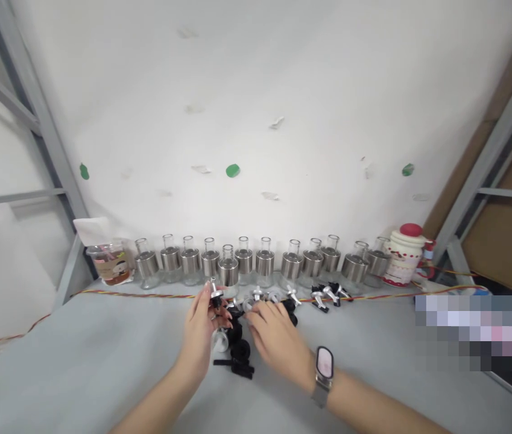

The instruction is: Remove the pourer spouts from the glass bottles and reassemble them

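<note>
My left hand (202, 317) is closed around a pourer spout (216, 295) with a silver top and a black lower part, held upright. To its right, my right hand (275, 331) is curled over a pile of small parts, its fingertips down among them. What those fingers grip is hidden. Black round caps (240, 349) and a whitish ring-shaped part (220, 341) lie between the hands. Nearest me are some narrow black pieces (234, 365). More silver-and-black spouts (329, 295) lie just beyond my right hand.
Several glass bottles (265, 263) with metal bands stand in a row along the wall. A drink cup (113, 265) is at the left end, a white jar (404, 256) with a red lid at the right. A twisted red-yellow wire (147, 295) crosses the grey table (115, 349).
</note>
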Motion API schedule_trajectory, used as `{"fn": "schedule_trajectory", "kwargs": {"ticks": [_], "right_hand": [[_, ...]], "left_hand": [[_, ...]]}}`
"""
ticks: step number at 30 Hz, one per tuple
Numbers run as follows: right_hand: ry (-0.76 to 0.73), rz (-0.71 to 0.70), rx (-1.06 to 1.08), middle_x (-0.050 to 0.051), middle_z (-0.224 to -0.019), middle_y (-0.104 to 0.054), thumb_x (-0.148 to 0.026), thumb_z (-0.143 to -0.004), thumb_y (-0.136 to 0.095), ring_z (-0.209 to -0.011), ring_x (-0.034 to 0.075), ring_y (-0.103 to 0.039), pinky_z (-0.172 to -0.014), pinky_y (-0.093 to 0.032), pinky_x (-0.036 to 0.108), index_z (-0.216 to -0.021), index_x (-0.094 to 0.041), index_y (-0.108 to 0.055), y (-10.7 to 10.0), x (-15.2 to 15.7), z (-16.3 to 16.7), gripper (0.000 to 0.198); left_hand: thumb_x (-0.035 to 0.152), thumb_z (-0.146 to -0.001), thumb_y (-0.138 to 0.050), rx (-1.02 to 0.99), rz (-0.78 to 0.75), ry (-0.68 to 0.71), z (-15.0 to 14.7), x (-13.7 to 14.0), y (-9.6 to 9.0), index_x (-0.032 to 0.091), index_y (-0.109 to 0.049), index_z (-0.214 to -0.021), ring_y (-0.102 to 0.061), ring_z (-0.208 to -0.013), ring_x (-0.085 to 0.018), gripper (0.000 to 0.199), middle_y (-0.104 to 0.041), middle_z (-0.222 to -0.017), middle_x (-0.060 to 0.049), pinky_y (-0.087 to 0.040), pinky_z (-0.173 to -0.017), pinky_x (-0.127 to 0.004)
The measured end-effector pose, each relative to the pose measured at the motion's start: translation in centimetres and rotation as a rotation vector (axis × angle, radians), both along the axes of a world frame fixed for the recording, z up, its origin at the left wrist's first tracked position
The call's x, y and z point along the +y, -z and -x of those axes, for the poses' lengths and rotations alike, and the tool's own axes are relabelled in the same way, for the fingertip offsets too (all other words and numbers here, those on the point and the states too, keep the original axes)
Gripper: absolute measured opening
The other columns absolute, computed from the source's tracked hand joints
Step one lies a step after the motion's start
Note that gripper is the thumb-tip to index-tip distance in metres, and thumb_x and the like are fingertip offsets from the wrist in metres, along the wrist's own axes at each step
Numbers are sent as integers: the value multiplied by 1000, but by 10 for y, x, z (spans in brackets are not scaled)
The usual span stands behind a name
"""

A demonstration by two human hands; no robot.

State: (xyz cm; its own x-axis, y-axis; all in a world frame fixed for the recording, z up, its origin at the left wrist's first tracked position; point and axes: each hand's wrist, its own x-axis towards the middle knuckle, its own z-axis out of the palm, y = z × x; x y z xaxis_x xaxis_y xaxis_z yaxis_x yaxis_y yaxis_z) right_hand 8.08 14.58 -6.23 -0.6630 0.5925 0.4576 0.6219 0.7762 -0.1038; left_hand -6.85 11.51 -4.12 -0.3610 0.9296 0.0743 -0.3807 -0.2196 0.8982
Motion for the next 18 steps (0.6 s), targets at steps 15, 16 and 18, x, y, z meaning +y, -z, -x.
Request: {"fn": "schedule_trajectory", "kwargs": {"ticks": [15,16,18], "right_hand": [[-303,-37,-85,6,-93,-56,-4,-76,-43,-84,19,-45,-75,-32,36,-87,-18,-56,5,-11,-32,22],[-279,-3,-49,6,-94,-55,-3,-75,-43,-86,19,-45,-77,-32,35,-88,-19,-56,1,-6,-32,24],[-234,74,21,5,-95,-54,-3,-76,-41,-88,18,-45,-79,-33,34,-91,-20,-56,-2,4,-27,27]], "left_hand": [[47,-75,-50,38,-6,-40,3,1,6,17,-60,-87,-53,-51,-11,34,-55,-60,3,-40,-45,-21],[47,-75,-50,41,-5,-36,3,0,6,17,-60,-87,-53,-51,-11,34,-55,-60,2,-40,-46,-21],[47,-75,-50,48,0,-30,3,0,7,16,-61,-88,-53,-52,-11,36,-56,-62,1,-40,-46,-21]]}}
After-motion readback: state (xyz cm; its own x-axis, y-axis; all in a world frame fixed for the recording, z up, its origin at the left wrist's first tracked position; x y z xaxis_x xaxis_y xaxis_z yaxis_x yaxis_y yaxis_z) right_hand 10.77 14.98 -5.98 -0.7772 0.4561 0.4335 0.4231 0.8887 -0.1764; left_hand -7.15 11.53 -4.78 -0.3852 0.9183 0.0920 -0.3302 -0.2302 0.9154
